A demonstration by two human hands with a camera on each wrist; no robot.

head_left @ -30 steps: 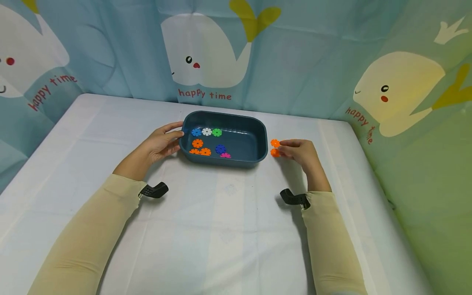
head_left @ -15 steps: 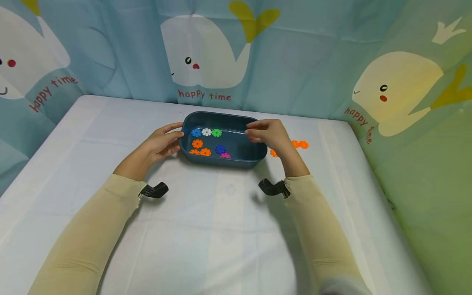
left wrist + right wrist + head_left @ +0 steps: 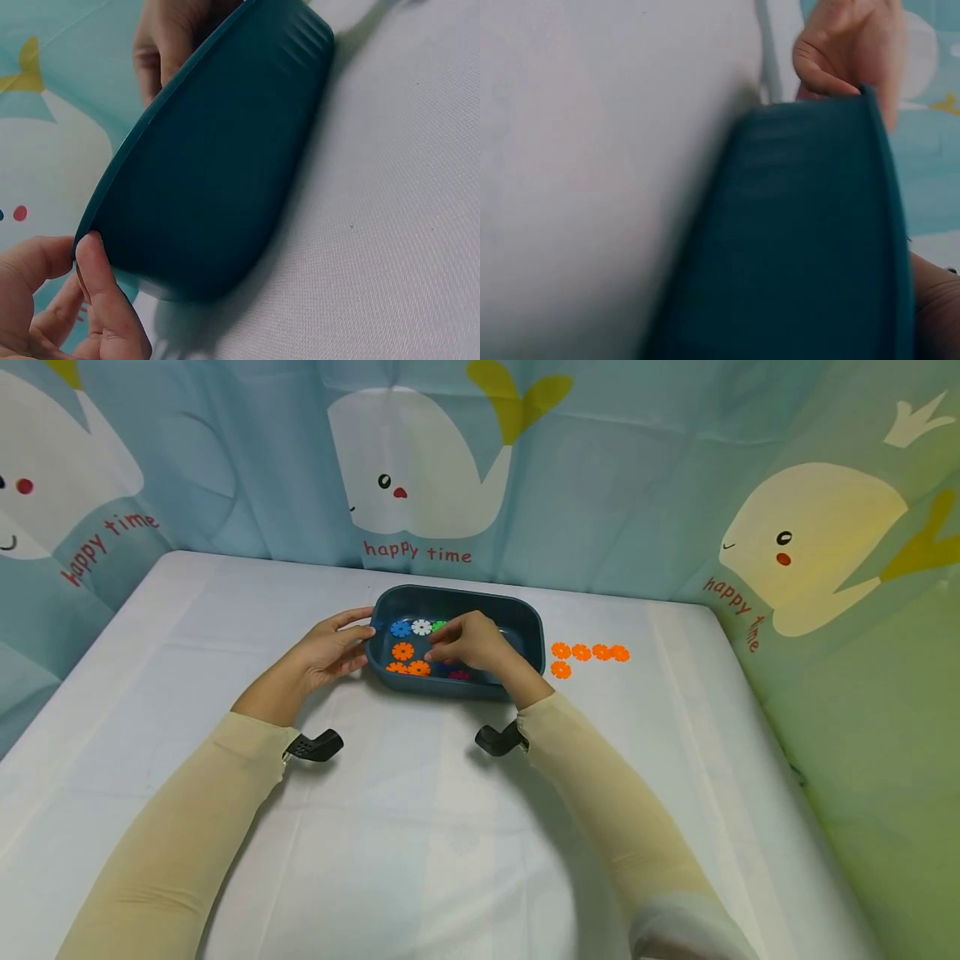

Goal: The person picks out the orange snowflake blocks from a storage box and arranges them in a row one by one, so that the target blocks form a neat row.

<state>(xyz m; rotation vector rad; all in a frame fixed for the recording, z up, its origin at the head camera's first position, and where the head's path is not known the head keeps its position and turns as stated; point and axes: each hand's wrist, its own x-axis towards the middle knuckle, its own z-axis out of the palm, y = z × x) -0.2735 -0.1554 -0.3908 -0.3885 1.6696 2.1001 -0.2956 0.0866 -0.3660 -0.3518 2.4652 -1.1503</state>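
A dark teal plastic basin (image 3: pixel 480 691) stands towards the back of the table. My left hand (image 3: pixel 330 650) holds its left end, the thumb at the rim and fingers along the outside, as the left wrist view also shows. Inside lie notched plastic discs: a blue disc (image 3: pixel 401 628), a white disc (image 3: pixel 422 627), a partly covered green one, several orange discs (image 3: pixel 402 651) and a pink disc (image 3: pixel 459 675). My right hand (image 3: pixel 476 642) reaches into the basin over the discs. Its fingertips are near the orange ones, slightly apart, with nothing visible between them; the hand covers part of the contents.
Right of the basin, several orange discs (image 3: pixel 581 652) lie in a row on the white tablecloth (image 3: pixel 420 827), with a single orange disc (image 3: pixel 561 670) in front of the row's left end. A blue curtain (image 3: pixel 630 510) with printed whales hangs behind the table.
My right hand has left the orange discs beside the basin and moved left, over the rim and into the basin. The left hand and basin have stayed put.
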